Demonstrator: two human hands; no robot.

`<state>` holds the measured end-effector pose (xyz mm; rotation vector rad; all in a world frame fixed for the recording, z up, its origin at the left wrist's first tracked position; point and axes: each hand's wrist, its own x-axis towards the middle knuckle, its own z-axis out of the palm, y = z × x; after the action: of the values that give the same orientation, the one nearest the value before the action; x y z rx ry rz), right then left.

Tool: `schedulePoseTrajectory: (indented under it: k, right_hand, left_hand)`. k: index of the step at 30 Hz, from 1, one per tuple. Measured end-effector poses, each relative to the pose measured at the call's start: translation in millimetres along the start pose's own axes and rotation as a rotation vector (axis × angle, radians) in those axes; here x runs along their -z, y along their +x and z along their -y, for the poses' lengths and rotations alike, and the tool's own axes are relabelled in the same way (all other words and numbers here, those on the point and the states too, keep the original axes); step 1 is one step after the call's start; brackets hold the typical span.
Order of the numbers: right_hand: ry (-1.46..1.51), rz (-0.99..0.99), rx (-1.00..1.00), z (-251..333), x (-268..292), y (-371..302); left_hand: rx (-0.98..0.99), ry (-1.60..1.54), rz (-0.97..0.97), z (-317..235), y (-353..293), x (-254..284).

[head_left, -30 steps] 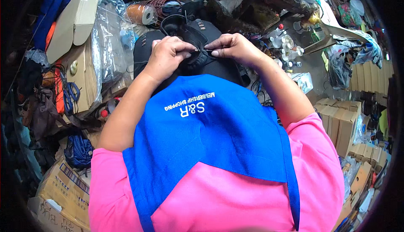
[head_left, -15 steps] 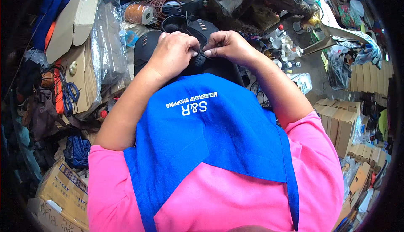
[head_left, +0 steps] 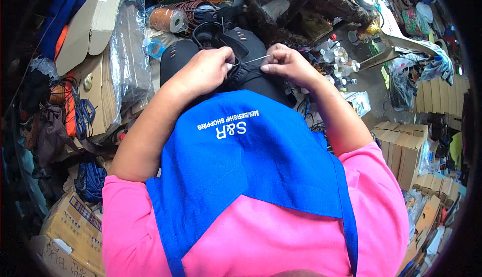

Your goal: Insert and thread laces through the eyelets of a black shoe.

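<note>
My left hand (head_left: 213,66) is closed, thumb and fingers pinching a black piece (head_left: 235,79) with a gathered-looking edge, held above my lap; its kind I cannot make out. A black curved band (head_left: 203,32) stands up just beyond it. To the right, my right hand (head_left: 287,65) pinches a thin silvery needle (head_left: 257,59), which slants across the gap toward the left hand. Dark strands, probably thread, run between the black piece and the right fingers. Below both hands lies my blue apron (head_left: 211,151); dark clothing covers my knees.
Beyond my left knee lies a spool of orange cord (head_left: 166,20). Flattened cardboard (head_left: 98,88) and blue-handled scissors (head_left: 87,110) are at the left. Several small bottles (head_left: 344,63) stand on the right, with cardboard boxes (head_left: 401,146) nearer me.
My right hand has moved away to the right from the left hand, and the needle now shows between them. The left hand has shifted slightly and keeps hold of the black piece.
</note>
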<state>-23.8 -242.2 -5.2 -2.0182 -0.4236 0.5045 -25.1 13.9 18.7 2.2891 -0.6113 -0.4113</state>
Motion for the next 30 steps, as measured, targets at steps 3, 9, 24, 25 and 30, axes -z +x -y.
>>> schedulePoseTrajectory:
  k: [3, 9, 24, 25, 30]
  right_hand:
    - [0.111, 0.027, 0.011, 7.7, 16.4, -15.0]
    - [-0.443, -0.248, -0.045, -16.2, 37.0, 18.6]
    - [-0.964, 0.089, 0.481, 50.1, -9.6, 20.6]
    - [-0.964, 0.091, 0.483, 41.7, -4.1, 18.9]
    - [-0.669, -0.067, -0.105, -16.5, 52.1, -28.5]
  left_hand:
    - [-0.047, 0.136, 0.034, -3.0, 3.3, 2.2]
    - [-0.18, 0.257, 0.07, -5.4, 11.8, 3.0]
    - [-0.364, 0.227, -0.025, 19.0, -12.6, 13.9]
    - [-0.362, 0.227, -0.026, 23.5, -18.0, 18.8]
    - [0.082, 0.184, -0.19, 88.1, -95.6, 63.2]
